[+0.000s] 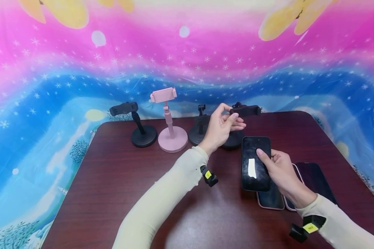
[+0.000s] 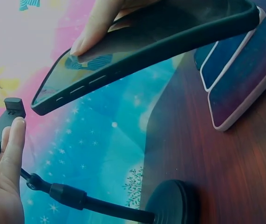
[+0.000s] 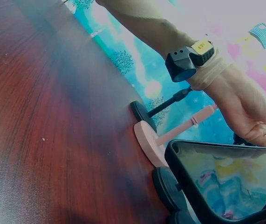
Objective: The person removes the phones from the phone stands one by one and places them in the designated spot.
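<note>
My left hand [image 1: 221,126] pinches the left end of the black clamp [image 1: 250,110] of the rightmost phone stand. That stand's round base [image 2: 167,205] rests on the table, and its jointed stem shows in the left wrist view. My right hand [image 1: 282,173] grips a black-cased phone [image 1: 255,141], with the thumb lying over the screen. The phone is raised above the table, in front of and below the clamp in the head view. In the right wrist view the phone's screen [image 3: 235,182] reflects the coloured cloth. The phone's far side and the fingers behind it are hidden.
A black phone stand [image 1: 144,136], a pink phone stand [image 1: 172,140] and another black stand [image 1: 201,121] stand leftward along the table's back edge. Several phones, including a dark one [image 1: 318,180], lie at the right, partly behind my right hand. A patterned cloth [image 1: 187,65] hangs behind the table [image 1: 112,190].
</note>
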The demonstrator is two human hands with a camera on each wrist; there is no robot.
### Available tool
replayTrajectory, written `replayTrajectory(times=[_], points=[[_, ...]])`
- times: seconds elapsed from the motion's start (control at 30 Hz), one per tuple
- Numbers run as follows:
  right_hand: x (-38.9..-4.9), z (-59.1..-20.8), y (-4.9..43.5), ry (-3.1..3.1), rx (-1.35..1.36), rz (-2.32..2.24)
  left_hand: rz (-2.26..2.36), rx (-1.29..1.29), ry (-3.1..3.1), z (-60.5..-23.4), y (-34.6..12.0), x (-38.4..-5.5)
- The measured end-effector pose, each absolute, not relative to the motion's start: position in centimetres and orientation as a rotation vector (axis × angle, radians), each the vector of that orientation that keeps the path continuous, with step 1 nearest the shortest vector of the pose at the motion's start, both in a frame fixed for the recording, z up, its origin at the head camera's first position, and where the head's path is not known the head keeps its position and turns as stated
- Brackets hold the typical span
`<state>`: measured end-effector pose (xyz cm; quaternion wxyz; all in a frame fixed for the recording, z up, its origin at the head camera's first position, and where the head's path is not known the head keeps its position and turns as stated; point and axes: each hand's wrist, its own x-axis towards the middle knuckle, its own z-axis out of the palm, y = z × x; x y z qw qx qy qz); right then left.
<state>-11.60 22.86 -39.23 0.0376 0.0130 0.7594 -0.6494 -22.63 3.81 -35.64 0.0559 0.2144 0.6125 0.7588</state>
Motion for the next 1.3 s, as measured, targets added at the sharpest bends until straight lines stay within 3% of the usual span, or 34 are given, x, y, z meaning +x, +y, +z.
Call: replayTrajectory(times=[1.3], points=[[-11.5, -40.3, 22.5, 2.262, 0.100, -2.001, 2.230, 0.526, 2.027, -35.5, 4.7, -22.1]])
